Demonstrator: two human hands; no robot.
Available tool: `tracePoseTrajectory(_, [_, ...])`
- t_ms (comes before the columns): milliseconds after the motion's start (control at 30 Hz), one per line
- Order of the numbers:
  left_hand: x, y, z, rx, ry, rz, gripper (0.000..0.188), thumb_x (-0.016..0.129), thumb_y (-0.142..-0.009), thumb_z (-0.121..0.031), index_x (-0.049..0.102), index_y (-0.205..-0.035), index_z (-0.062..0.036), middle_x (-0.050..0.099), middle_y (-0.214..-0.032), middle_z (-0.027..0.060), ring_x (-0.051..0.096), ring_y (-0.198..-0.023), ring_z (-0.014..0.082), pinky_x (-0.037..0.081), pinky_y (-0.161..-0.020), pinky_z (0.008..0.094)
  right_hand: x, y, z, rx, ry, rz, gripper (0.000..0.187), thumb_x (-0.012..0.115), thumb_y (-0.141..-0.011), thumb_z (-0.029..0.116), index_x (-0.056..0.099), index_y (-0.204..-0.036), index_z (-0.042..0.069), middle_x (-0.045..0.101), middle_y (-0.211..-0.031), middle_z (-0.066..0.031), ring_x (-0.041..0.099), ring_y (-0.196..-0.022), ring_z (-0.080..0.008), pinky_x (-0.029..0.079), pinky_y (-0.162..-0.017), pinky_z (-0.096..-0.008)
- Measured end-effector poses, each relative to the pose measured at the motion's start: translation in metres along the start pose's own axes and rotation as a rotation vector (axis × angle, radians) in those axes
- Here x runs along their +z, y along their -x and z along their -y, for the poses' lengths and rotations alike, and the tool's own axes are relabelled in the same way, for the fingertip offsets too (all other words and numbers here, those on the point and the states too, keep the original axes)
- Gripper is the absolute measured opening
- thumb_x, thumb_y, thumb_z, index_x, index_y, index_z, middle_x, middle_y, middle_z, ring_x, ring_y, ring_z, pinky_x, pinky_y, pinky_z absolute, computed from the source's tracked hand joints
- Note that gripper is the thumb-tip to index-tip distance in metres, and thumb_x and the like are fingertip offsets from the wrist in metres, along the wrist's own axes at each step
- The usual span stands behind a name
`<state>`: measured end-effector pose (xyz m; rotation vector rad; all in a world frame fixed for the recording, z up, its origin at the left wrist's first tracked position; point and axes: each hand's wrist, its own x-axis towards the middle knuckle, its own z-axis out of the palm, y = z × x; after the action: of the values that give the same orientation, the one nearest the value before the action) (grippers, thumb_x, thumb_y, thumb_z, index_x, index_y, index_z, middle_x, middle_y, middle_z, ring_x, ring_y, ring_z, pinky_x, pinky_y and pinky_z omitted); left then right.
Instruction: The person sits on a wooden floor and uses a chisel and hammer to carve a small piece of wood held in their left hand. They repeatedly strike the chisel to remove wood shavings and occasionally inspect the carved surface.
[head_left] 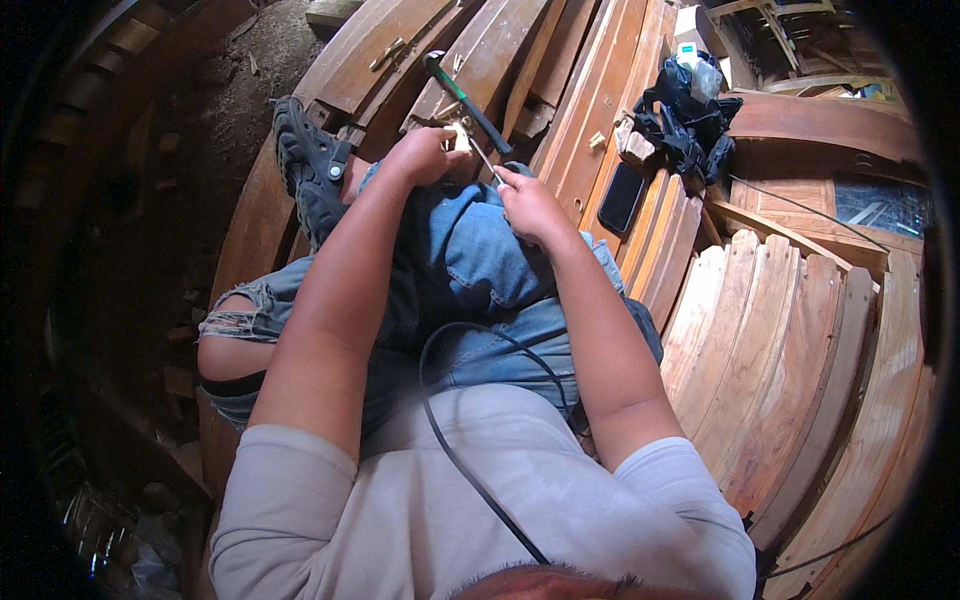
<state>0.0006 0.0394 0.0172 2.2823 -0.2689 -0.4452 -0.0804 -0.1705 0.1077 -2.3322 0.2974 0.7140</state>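
My left hand [425, 157] is closed on a small pale piece of wood [459, 138] above my bent leg. In my right hand [532, 207] is a thin hand tool with a narrow metal shaft [484, 158]. The shaft slants toward the wood piece, and its tip is close to or touching it; I cannot tell which. Its handle is mostly hidden in my fingers, so its exact kind does not show. Just beyond both hands lies a hammer [467, 100] with a green and black handle, on the wooden boards.
Long brown boards [590, 100] run under and ahead of me. Right of my right hand rest a phone [622, 198] and a black bag [683, 125]. Curved wooden slats [750, 340] stand at the right. A black cable [440, 425] loops over my lap.
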Motion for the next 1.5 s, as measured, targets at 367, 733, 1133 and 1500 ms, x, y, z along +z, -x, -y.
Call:
tracePoseTrajectory(367, [0.004,0.000,-0.001,0.037,-0.053,-0.029,0.057,0.077,-0.093,-0.053,0.075,-0.131,-0.0109,0.076,-0.122,0.0222,0.072,-0.115,0.0420,0.057,-0.098,0.0490,0.009,-0.025,-0.013,-0.051,-0.028,-0.025,0.048,0.055,-0.106,0.022,0.061,-0.153,0.013,0.069,-0.135,-0.0296,0.068,-0.125,-0.0408,0.051,-0.109,-0.0429])
tracePoseTrajectory(733, [0.007,0.000,-0.003,0.039,-0.084,-0.065,0.055,0.075,-0.093,-0.056,0.076,-0.126,-0.0114,0.076,-0.117,0.0230,0.072,-0.111,0.0432,0.057,-0.096,0.0512,0.012,-0.028,-0.003,-0.028,-0.012,-0.035,0.049,0.055,-0.106,0.021,0.060,-0.153,0.011,0.070,-0.135,-0.0280,0.070,-0.123,-0.0396,0.052,-0.106,-0.0427])
tracePoseTrajectory(1133, [0.007,0.003,-0.014,0.043,-0.171,-0.043,0.062,0.075,-0.095,-0.053,0.070,-0.141,-0.0123,0.075,-0.117,0.0254,0.073,-0.110,0.0438,0.057,-0.093,0.0500,0.010,-0.033,0.001,0.006,0.040,-0.015,0.052,0.052,-0.105,0.020,0.058,-0.156,0.013,0.076,-0.118,-0.0262,0.077,-0.095,-0.0357,0.059,-0.085,-0.0437])
tracePoseTrajectory(1500, [0.009,0.007,-0.008,0.076,-0.180,-0.053,0.054,0.069,-0.098,-0.054,0.072,-0.132,-0.0117,0.075,-0.118,0.0251,0.072,-0.112,0.0435,0.057,-0.096,0.0522,-0.008,-0.005,-0.004,0.082,-0.482,0.145,0.058,0.059,-0.098,0.015,0.053,-0.154,0.001,0.067,-0.090,-0.0071,0.058,-0.057,-0.0127,0.046,-0.049,-0.0289])
